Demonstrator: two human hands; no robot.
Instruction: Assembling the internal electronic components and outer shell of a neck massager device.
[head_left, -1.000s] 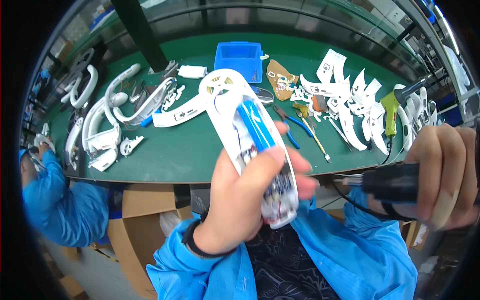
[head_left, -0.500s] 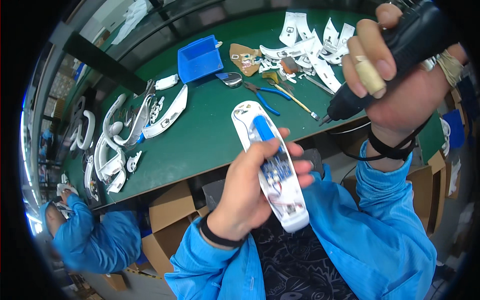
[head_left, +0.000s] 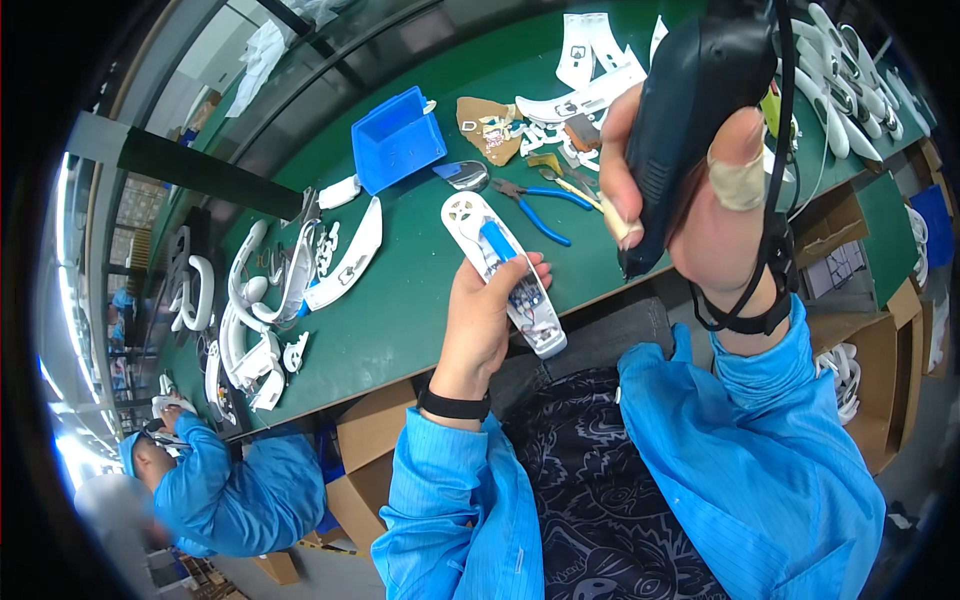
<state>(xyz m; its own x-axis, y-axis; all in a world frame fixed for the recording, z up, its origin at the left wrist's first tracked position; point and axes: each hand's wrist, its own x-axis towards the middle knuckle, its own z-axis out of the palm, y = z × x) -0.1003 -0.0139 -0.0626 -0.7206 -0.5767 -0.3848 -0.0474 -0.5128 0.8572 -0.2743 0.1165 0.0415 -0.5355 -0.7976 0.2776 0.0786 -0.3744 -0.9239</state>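
Note:
My left hand (head_left: 474, 320) is closed round a long white plastic housing (head_left: 466, 225), raised above the bench's front edge. Inside the housing show a blue cylindrical battery (head_left: 496, 240), a blue circuit board (head_left: 525, 293) and thin wires; my thumb covers part of them. In my right hand (head_left: 715, 225), a black electric screwdriver (head_left: 700, 100) is gripped with its tip end pointing down, to the right of the housing and apart from it. Pale finger covers wrap parts of that hand. Blue-handled pliers (head_left: 540, 215) lie on the green bench behind the housing.
A blue bin (head_left: 372, 160) stands at the back, near a silver oval part (head_left: 465, 175) and brown cardboard (head_left: 483, 140) with small pieces. White curved shells (head_left: 345, 260) lie left; more white parts (head_left: 830, 90) lie right. A co-worker (head_left: 240, 490) sits at left. Open cartons (head_left: 375, 435) stand below.
My left hand has carried the housing forward and slightly left, away from my body. The screwdriver has swung to a steeper angle and moved left; its tip is a little lower.

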